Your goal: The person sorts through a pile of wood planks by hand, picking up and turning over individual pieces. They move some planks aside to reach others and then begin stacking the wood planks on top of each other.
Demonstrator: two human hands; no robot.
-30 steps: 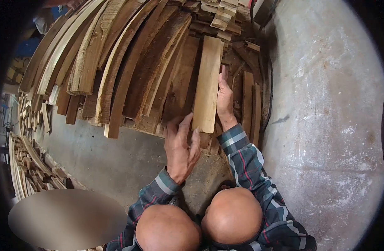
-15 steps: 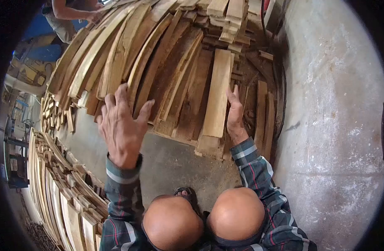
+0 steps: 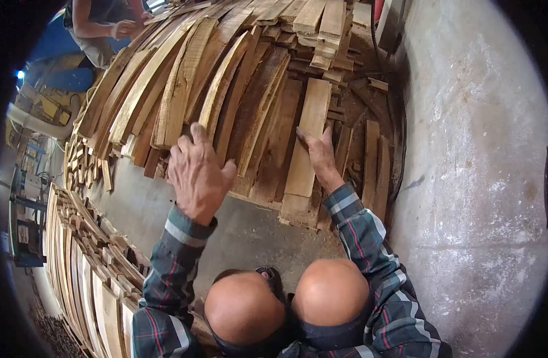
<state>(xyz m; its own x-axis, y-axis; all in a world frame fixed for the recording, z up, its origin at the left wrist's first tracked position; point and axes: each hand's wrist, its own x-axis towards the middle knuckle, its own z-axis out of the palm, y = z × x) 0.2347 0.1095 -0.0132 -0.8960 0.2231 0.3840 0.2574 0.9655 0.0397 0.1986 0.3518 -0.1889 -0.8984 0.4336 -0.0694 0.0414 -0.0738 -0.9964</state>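
My left hand [image 3: 197, 173] hovers at the near ends of the stacked boards, its fingers spread and nothing held. Right by its fingertips are a rough-edged board [image 3: 223, 74] and a broad pale board [image 3: 177, 101]. My right hand [image 3: 321, 156] is on the right edge of a light, straight plank [image 3: 309, 113]. The thumb lies across the plank's upper face, while the other fingers are at its right side and partly hidden. Beneath this plank's near end lies another board [image 3: 296, 206].
A second stack of boards [image 3: 98, 286] stands at lower left. To the right rises a scuffed concrete wall [image 3: 477, 179], with narrow boards [image 3: 370, 167] lying beside it. Another person's hand [image 3: 123, 28] is at the far left of the pile. My knees [image 3: 244, 307] are close below.
My right hand has shifted left from beside the light plank, bringing its thumb over the top face. My left hand has moved right along the board ends, staying open.
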